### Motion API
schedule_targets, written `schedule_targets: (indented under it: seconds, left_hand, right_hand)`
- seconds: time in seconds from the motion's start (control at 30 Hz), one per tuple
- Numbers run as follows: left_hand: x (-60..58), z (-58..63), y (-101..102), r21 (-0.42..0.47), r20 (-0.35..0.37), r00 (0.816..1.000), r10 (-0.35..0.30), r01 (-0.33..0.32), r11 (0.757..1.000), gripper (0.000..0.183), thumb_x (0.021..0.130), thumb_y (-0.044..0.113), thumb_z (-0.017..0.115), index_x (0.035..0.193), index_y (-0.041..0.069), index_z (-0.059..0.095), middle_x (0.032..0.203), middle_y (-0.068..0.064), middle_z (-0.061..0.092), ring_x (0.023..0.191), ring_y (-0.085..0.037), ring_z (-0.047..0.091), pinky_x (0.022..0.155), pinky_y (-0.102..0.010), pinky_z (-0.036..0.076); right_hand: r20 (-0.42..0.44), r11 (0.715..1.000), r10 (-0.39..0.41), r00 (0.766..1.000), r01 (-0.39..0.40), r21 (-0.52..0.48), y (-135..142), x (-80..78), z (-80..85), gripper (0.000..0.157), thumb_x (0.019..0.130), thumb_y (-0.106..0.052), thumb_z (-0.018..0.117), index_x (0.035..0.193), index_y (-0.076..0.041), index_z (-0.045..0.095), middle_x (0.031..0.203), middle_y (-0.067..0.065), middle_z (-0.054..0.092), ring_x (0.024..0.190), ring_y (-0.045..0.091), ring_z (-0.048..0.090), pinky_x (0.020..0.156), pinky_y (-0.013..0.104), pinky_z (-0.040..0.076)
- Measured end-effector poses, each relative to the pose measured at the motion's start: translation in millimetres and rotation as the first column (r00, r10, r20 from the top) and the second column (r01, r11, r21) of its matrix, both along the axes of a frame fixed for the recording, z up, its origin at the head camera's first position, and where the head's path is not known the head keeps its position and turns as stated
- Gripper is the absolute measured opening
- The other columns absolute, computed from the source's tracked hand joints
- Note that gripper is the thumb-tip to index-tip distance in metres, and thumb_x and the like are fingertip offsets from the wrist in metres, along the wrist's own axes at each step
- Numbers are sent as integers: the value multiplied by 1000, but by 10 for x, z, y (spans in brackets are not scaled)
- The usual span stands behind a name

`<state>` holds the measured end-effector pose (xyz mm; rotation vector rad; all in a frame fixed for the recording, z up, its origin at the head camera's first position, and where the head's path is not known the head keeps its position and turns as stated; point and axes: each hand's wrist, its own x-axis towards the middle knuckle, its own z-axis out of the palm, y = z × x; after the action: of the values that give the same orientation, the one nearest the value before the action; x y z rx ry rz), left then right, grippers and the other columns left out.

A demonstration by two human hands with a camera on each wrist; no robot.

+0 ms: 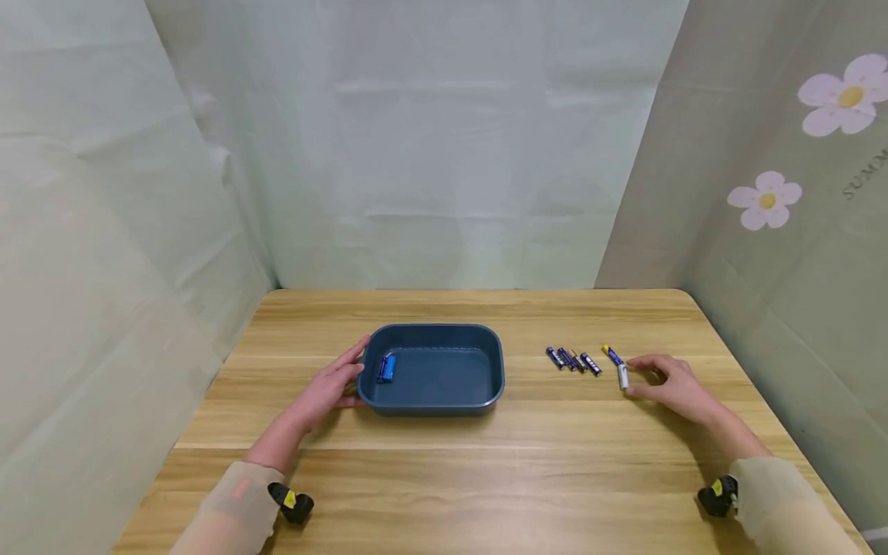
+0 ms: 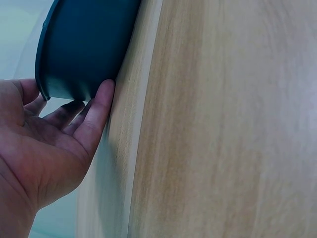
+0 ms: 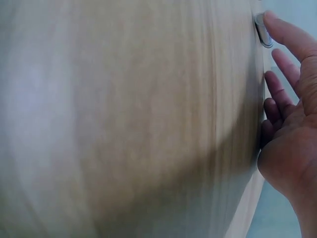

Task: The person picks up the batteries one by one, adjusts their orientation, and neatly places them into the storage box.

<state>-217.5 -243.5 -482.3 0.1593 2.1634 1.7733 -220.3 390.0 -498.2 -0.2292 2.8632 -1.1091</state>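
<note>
My left hand [image 1: 333, 384] rests against the left end of a dark blue tray [image 1: 434, 412], its fingers spread along the outer wall; the left wrist view shows fingertips touching the tray [image 2: 89, 49]. Inside, blue batteries [image 1: 386, 369] lie side by side near the left wall. On the right, my right hand [image 1: 669, 385] pinches a white battery [image 1: 623, 377] between thumb and index finger, low at the table. In the right wrist view, the thumb meets the battery's end [image 3: 263, 30]. A blue battery with a yellow end [image 1: 612, 354] lies just beyond it.
Several dark blue batteries [image 1: 566, 358] lie in a slanted row between the tray and my right hand. All stand on a wooden table [image 1: 444, 478]. Pale cloth [image 1: 444, 154] hangs behind the table and at both sides.
</note>
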Motion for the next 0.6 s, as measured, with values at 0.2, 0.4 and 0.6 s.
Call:
schedule_targets:
  seconds: [0.2, 0.4, 0.6]
  left_hand:
    - [-5, -6, -2, 8, 4, 1000, 0, 0, 1000, 56, 111, 30, 40, 164, 33, 22, 169, -19, 14, 143, -46, 36, 91, -49, 56]
    - [-7, -11, -1, 16, 4, 1000, 6, -6, 1000, 56, 111, 29, 40, 164, 33, 23, 168, -20, 14, 143, -46, 36, 89, -49, 57]
    - [-1, -9, -2, 11, 2, 1000, -2, 2, 1000, 56, 112, 30, 40, 164, 34, 23, 169, -20, 10, 144, -47, 34, 90, -50, 56]
  right_hand:
    - [-7, 1000, -4, 1000, 4, 23, -26, -4, -4, 63, 85, -44, 82, 133, -8, 63, 144, 24, 49, 132, 47, 28, 102, 63, 24]
    - [-30, 999, -3, 1000, 5, 41, -50, -6, -7, 60, 84, -44, 83, 129, -8, 65, 143, 24, 50, 131, 48, 28, 101, 65, 22]
    - [-47, 997, 4, 999, 0, 71, -49, 10, -37, 57, 83, -45, 84, 124, -10, 67, 142, 25, 50, 130, 49, 30, 101, 66, 20]
